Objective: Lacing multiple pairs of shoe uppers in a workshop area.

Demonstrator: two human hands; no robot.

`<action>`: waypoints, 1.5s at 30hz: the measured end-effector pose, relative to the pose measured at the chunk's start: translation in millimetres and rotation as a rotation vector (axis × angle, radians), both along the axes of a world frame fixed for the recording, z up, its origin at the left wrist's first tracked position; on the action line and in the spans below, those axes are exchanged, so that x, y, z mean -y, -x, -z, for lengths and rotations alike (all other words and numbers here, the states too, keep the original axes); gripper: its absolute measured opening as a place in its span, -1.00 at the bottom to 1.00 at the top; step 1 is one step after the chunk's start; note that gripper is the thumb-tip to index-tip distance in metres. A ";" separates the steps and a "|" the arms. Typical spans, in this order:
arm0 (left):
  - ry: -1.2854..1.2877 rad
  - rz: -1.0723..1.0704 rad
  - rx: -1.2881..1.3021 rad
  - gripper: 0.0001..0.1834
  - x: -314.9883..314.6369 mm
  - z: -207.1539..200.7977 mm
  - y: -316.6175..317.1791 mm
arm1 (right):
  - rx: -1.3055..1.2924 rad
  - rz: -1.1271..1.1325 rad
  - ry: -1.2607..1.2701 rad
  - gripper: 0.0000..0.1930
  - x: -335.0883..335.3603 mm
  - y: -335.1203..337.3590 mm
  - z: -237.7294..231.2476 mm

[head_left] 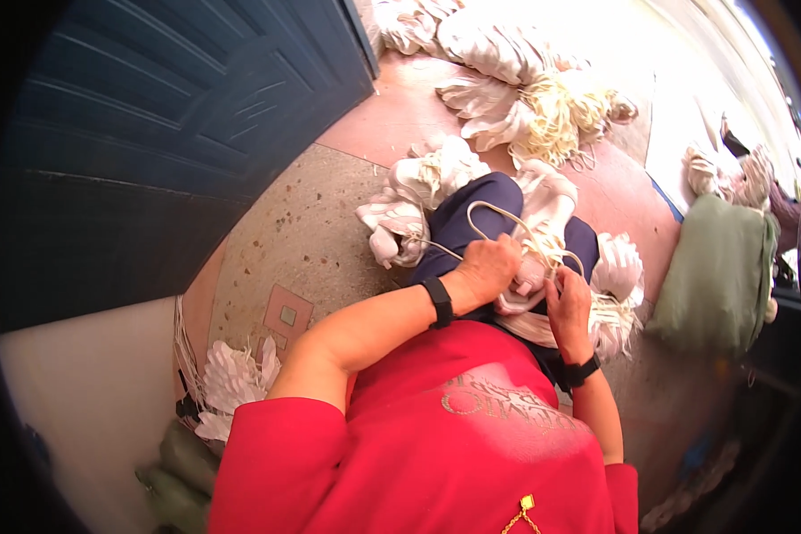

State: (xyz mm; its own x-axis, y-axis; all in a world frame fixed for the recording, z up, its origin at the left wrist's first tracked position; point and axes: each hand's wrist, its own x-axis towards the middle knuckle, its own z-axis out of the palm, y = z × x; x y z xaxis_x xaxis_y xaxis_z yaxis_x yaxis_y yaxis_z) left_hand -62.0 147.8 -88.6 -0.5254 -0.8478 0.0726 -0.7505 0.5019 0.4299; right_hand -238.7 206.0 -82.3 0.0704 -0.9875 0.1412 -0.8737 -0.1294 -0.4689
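A bundle of white cloth pieces [547, 206], which look like gloves, lies across my lap between my knees. A cream cord [491, 205] curves in a loose loop above it. Over the left side of the bundle, my left hand [491, 270] is closed with its fingers curled down on the cord. My right hand [570, 307] pinches the cord at the bundle's right side, thumb and index finger together. The two hands are a short way apart. My fingers hide part of where the cord meets the cloth.
More white bundles lie on the floor by my left knee [400, 218], by my right knee [618, 271] and farther ahead [498, 53]. Yellowish strings [552, 116] are heaped there. A dark blue door [187, 116] stands left; a green sack [716, 276] sits right.
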 end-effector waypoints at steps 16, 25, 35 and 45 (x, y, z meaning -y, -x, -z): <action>0.294 0.474 -0.016 -0.83 19.7 -11.2 -2.4 | -0.356 -0.191 0.045 -0.94 17.5 -3.6 -23.4; -0.343 0.197 -0.573 -0.86 58.9 -65.8 43.6 | 0.362 0.147 0.357 -0.91 47.0 9.2 -59.9; -0.222 -0.364 -0.049 -0.45 82.1 113.5 -128.1 | 0.534 0.387 0.147 -0.65 45.5 23.6 -7.3; -1.390 -0.830 -0.380 -0.57 61.0 123.0 -124.6 | 0.619 0.353 -0.533 -0.14 58.6 12.3 34.0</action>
State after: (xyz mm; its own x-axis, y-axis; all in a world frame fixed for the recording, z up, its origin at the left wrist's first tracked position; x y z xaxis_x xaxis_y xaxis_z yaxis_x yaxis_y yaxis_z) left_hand 62.7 86.8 -211.5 -0.0584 -0.3929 -0.9177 -0.3545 -0.8512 0.3870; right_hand -251.0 147.4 -116.3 -0.1868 -0.8827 -0.4311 -0.3912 0.4694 -0.7916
